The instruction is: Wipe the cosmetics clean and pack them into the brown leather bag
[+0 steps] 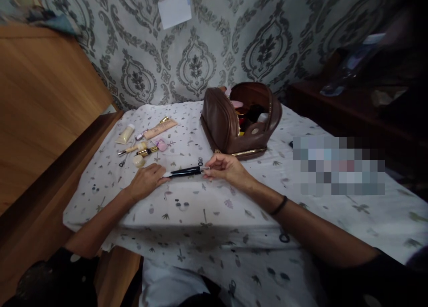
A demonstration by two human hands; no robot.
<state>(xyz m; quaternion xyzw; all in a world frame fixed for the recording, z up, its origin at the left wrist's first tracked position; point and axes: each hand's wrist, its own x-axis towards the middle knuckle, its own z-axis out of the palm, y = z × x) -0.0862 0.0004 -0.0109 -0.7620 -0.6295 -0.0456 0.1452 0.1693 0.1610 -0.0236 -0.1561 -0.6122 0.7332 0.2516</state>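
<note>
A slim black cosmetic stick (186,172) lies level between my two hands, just above the patterned cloth (207,209). It has a whitish end on the left and a clear or silvery end on the right; its exact kind does not show. My left hand (147,180) is closed on the whitish end. The fingers of my right hand (229,169) pinch the other end. Beyond my left hand lie several cosmetics, among them a beige squeeze tube (161,129), a small cream tube (125,134), a gold-and-black tube (147,151) and a round cream-coloured item (138,160).
A brown cosmetic bag (220,119) stands unzipped behind my right hand, with mixed items inside. A blurred-out patch (337,166) covers something at the right. A plastic bottle (351,66) is on dark furniture; a wooden panel (50,97) borders the left.
</note>
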